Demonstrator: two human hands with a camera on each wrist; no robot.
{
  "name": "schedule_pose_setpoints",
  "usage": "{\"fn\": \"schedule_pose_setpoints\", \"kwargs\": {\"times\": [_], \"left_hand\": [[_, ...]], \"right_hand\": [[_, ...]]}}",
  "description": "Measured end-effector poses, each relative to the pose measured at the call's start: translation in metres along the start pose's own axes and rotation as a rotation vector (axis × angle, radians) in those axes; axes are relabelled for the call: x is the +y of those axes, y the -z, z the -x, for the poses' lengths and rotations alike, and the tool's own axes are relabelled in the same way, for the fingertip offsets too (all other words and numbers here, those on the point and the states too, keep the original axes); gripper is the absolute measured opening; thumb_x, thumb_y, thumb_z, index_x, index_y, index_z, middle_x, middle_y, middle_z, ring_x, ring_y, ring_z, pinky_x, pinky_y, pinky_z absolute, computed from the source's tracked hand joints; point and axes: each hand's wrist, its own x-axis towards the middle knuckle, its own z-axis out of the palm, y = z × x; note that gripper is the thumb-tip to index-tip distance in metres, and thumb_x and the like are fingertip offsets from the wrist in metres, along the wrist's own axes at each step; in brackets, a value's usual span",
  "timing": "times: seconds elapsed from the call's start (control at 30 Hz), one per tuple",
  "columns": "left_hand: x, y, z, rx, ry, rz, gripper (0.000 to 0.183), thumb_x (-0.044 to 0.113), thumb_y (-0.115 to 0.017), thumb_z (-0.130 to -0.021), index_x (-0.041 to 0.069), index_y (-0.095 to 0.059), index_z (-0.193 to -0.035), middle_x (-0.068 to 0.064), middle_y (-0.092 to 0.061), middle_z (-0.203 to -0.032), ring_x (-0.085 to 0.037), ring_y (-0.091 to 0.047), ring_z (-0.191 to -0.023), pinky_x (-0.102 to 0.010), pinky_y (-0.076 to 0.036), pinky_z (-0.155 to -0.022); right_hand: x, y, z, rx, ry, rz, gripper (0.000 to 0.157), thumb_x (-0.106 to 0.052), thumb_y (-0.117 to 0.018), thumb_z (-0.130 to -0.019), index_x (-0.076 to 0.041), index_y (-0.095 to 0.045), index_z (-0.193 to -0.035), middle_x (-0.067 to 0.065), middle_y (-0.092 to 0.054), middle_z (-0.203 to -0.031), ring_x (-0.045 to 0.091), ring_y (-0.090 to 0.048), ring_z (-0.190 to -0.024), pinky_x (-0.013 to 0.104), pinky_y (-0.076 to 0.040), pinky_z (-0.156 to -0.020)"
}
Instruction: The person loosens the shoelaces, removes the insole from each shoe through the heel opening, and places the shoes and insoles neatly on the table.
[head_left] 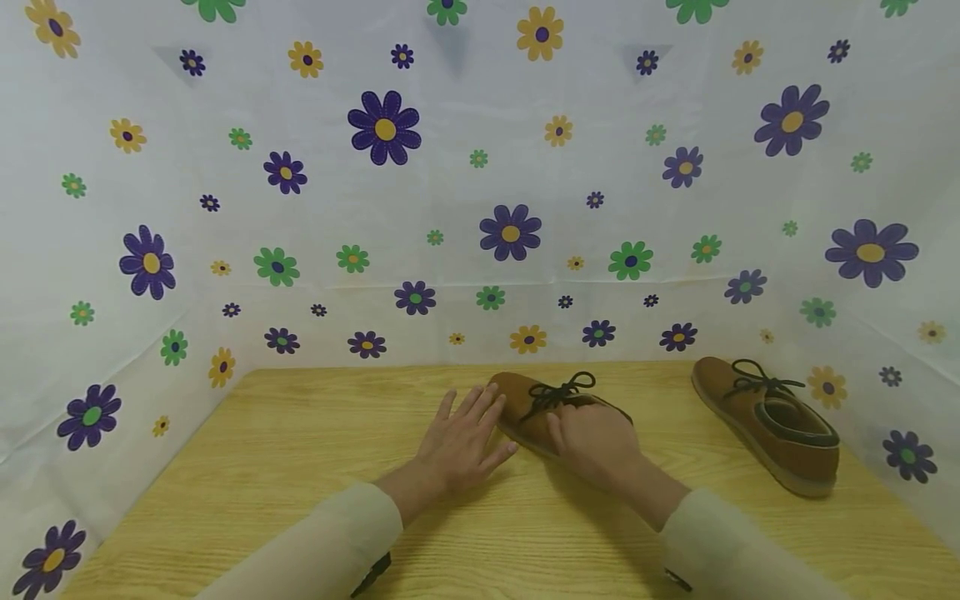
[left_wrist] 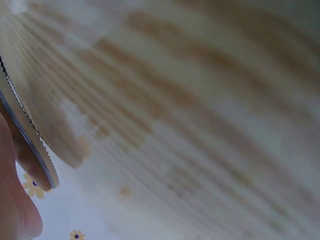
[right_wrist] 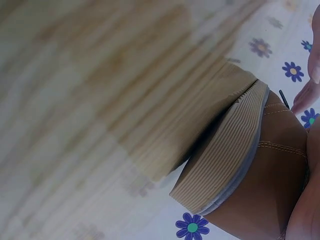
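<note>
Person's R hand (head_left: 600,437) grips the brown shoe (head_left: 517,404) on the near side by its opening, fingers curled in. L hand (head_left: 465,437) is apart from the R, palm down w/ fingers spread, tips right at the toe; can't tell if they touch. Shoe's mid-table, twd the back, toe pointing L, dark laces (head_left: 562,393) tied in a bow. R wrist view shows its pale ribbed sole (right_wrist: 225,155) close up. 2nd shoe (head_left: 757,425), same type, sits well apart on the R side of the wood table (head_left: 300,442). Flowered cloth (head_left: 450,183) hangs behind & both sides.
</note>
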Motion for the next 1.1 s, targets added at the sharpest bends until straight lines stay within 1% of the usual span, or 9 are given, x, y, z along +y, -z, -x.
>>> {"fn": "schedule_pose_setpoints", "kwargs": {"times": [0.3, 0.5, 0.63, 0.8, 0.93, 1.1], "left_hand": [[0.002, 0.0, -0.001, 0.006, -0.006, -0.001, 0.076, 0.065, -0.018, -0.092, 0.013, -0.027, -0.147, -0.005, -0.022, -0.155, -0.025, -0.024, -0.142, -0.055, -0.018, -0.111], [0.007, 0.003, -0.006, -0.002, 0.006, 0.003, 0.074, 0.063, -0.016, -0.093, 0.014, -0.025, -0.148, -0.005, -0.02, -0.156, -0.025, -0.023, -0.142, -0.054, -0.018, -0.111], [0.012, 0.004, -0.011, -0.004, -0.004, 0.001, 0.072, 0.061, -0.019, -0.094, 0.014, -0.03, -0.146, -0.004, -0.019, -0.156, -0.024, -0.023, -0.142, -0.054, -0.018, -0.111], [0.018, 0.003, -0.017, -0.022, -0.018, -0.046, 0.07, 0.06, -0.017, -0.095, 0.013, -0.036, -0.143, -0.003, -0.018, -0.156, -0.022, -0.022, -0.143, -0.052, -0.018, -0.112], [0.02, 0.003, -0.018, -0.015, -0.015, -0.068, 0.07, 0.058, -0.017, -0.095, 0.012, -0.034, -0.144, -0.004, -0.022, -0.155, -0.021, -0.023, -0.142, -0.052, -0.02, -0.112], [0.02, 0.002, -0.018, 0.0, -0.037, -0.045, 0.07, 0.057, -0.017, -0.096, 0.009, -0.027, -0.147, -0.005, -0.028, -0.153, -0.02, -0.024, -0.142, -0.051, -0.023, -0.111]], "right_hand": [[-0.007, 0.0, 0.001, 0.028, 0.032, -0.001, 0.045, -0.042, -0.033, -0.097, -0.018, -0.051, -0.063, -0.004, -0.046, -0.05, 0.014, -0.046, -0.045, 0.03, -0.037, -0.04], [-0.014, 0.003, 0.001, 0.039, 0.047, -0.017, 0.044, -0.042, -0.035, -0.097, -0.018, -0.055, -0.066, -0.003, -0.049, -0.052, 0.016, -0.051, -0.047, 0.032, -0.04, -0.043], [-0.017, 0.004, 0.001, 0.031, 0.057, -0.007, 0.044, -0.042, -0.034, -0.097, -0.017, -0.056, -0.068, -0.002, -0.052, -0.054, 0.017, -0.054, -0.05, 0.033, -0.042, -0.045], [-0.019, 0.005, 0.001, 0.068, 0.081, 0.012, 0.042, -0.039, -0.033, -0.097, -0.019, -0.054, -0.068, -0.004, -0.05, -0.053, 0.016, -0.054, -0.05, 0.031, -0.043, -0.045], [-0.019, 0.005, 0.001, 0.084, 0.112, 0.014, 0.042, -0.037, -0.031, -0.098, -0.019, -0.055, -0.069, -0.005, -0.05, -0.054, 0.015, -0.054, -0.051, 0.031, -0.044, -0.048], [-0.019, 0.003, 0.002, 0.077, 0.154, 0.031, 0.044, -0.036, -0.03, -0.099, -0.018, -0.054, -0.067, -0.006, -0.047, -0.054, 0.014, -0.048, -0.049, 0.03, -0.041, -0.046]]}}
